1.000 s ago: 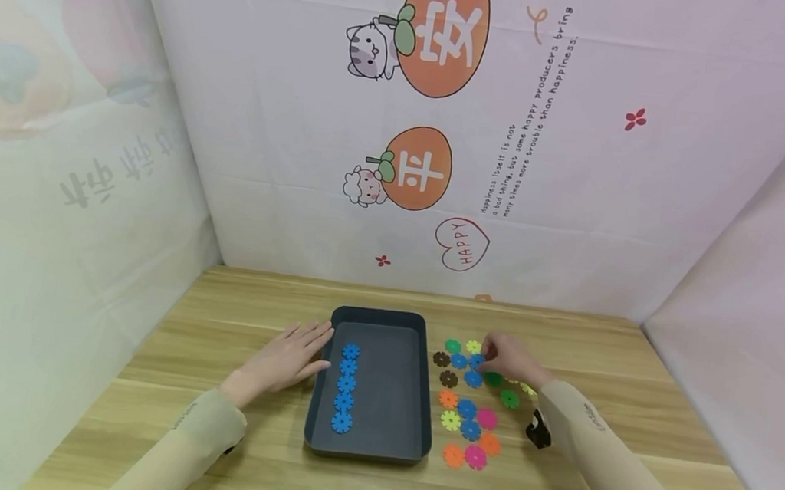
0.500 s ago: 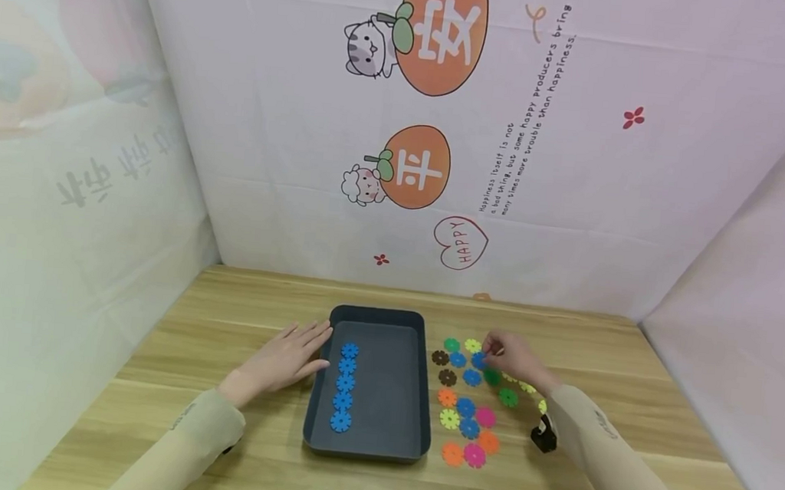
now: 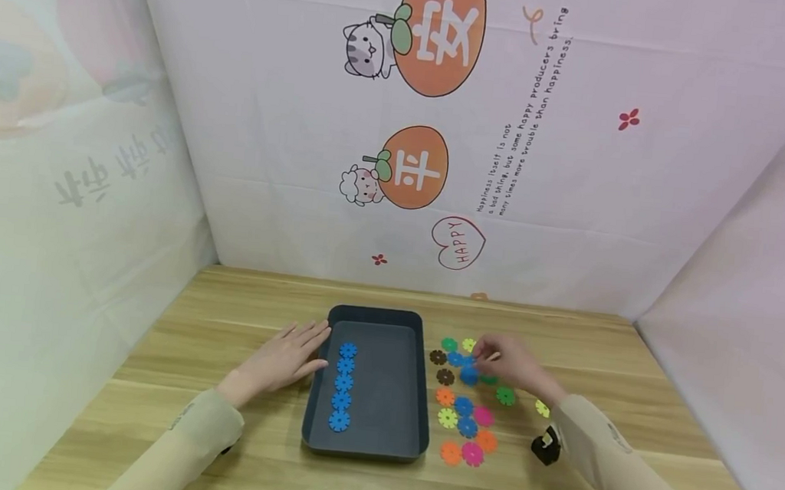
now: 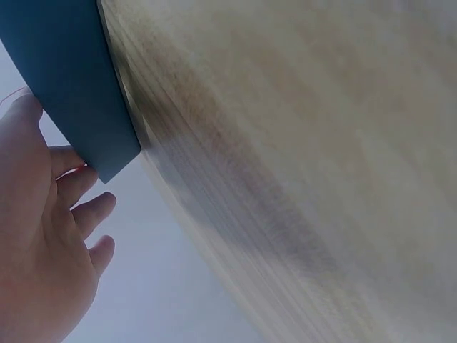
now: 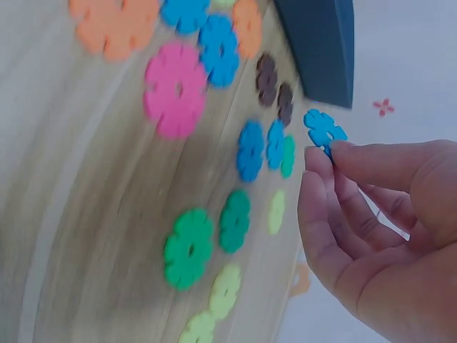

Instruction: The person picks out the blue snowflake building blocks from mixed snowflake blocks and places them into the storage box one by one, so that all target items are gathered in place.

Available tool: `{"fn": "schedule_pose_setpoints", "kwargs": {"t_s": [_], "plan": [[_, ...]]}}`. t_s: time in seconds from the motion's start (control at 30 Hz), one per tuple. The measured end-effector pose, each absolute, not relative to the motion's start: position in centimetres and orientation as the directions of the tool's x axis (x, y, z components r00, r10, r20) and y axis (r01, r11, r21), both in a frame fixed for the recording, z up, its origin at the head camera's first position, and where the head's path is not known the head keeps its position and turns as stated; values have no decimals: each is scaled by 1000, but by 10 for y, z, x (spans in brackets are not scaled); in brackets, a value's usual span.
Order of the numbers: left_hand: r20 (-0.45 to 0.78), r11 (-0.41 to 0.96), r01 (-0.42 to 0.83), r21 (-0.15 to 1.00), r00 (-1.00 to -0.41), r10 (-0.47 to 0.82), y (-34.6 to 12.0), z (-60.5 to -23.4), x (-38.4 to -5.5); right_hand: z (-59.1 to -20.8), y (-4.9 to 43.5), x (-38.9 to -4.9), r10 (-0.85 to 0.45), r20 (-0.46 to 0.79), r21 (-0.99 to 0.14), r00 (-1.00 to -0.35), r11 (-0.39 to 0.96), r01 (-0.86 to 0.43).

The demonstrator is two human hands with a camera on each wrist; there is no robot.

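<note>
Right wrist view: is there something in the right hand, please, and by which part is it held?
The right hand pinches a blue notched disc by the edge nearest the hand; the opposite side sticks out free.

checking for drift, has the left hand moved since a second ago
No. In the head view, the left hand shows no visible shift either way against the heart print; its fingers still at the left rim of the tray.
</note>
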State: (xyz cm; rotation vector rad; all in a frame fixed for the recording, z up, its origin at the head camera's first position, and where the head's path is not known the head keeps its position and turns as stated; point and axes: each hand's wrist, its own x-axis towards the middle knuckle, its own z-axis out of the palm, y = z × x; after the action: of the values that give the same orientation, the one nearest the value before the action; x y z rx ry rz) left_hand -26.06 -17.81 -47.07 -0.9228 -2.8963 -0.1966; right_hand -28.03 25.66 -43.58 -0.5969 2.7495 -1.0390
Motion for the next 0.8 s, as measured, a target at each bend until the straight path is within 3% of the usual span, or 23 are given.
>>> {"fn": "schedule_pose_setpoints", "kwargs": {"t_s": [0.3,0.53,0.8], "plan": [[131,809,580,98,-813,567,-179,-473,-262,-428,233,-266,-515,-6,-743,-857,576,-341],[126,807,582,98,-812,570,-179,-472,-263,-422,208,-255,-562,23,-717,-827,567,-405],[133,805,586,91,-808,573,-179,-472,-261,-425,179,-245,-640,-15,-794,-769,475,-380]]}}
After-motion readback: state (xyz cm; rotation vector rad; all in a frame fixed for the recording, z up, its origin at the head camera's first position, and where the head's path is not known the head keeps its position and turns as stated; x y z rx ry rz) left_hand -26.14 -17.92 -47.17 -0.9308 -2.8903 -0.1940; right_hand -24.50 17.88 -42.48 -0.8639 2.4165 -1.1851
